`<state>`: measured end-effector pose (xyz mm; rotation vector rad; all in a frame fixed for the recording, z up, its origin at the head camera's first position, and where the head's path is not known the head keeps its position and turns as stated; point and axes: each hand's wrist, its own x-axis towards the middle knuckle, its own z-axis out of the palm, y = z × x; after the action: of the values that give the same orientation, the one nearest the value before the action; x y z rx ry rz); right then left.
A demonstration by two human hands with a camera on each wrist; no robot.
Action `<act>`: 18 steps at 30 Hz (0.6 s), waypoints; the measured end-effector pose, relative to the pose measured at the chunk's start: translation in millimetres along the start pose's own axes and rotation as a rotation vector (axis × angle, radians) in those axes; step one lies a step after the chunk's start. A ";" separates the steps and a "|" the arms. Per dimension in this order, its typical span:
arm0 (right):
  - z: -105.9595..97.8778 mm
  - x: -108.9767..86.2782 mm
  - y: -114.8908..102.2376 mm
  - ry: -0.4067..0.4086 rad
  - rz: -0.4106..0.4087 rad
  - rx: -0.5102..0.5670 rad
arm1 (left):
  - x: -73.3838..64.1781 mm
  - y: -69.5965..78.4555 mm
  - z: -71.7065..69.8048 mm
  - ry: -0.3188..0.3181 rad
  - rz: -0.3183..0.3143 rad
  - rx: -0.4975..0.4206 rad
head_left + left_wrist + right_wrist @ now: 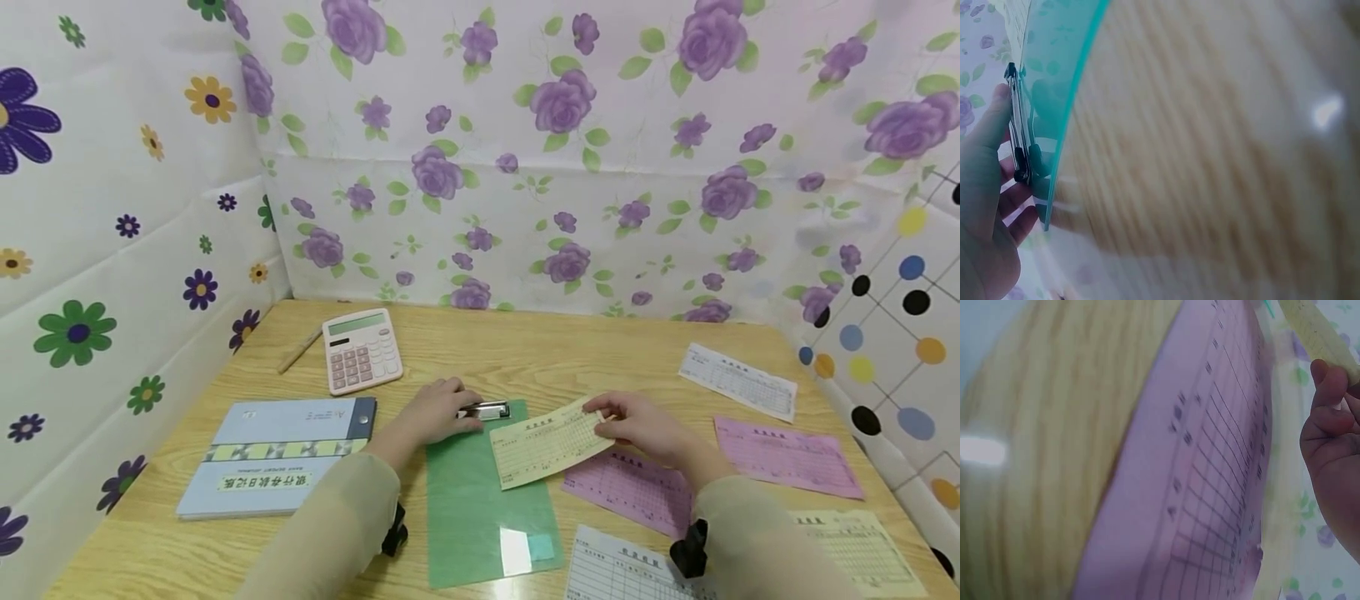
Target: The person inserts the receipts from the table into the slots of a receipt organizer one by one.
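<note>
A translucent green clipboard (472, 517) lies on the table in the head view, its metal clip (491, 410) at the far end. My left hand (437, 412) grips that clip end; in the left wrist view the thumb lies on the clip (1017, 125) and the fingers reach around the board's edge. Between thumb and fingers, my right hand (641, 429) pinches the right end of a yellow printed form (543, 446), which hangs tilted over the board's upper right. A pink form (637, 492) lies partly beneath that hand and the yellow sheet.
On the left are a blue journal book (281, 458), a pink-and-white calculator (363, 350) and a pen (300, 348). Toward the right lie a white form (738, 382), another pink form (787, 458) and another yellow form (862, 546). One more white form (622, 571) lies at the front.
</note>
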<state>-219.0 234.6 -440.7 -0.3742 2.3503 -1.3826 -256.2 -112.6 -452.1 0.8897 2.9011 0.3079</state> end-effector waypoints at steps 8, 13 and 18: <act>25.1 14.5 -14.0 -0.044 -0.044 -0.161 | 2.4 1.7 -2.7 0.004 -0.011 -0.018; 43.9 24.6 -20.6 -0.089 -0.052 -0.218 | 2.5 2.2 -3.4 -0.002 -0.007 -0.010; 58.5 32.4 -24.2 -0.080 -0.074 -0.274 | 3.9 1.9 -1.8 0.000 0.006 -0.017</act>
<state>-220.3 164.3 -451.4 -0.5877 2.4850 -1.0553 -258.6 -109.1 -450.0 0.8955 2.8923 0.3330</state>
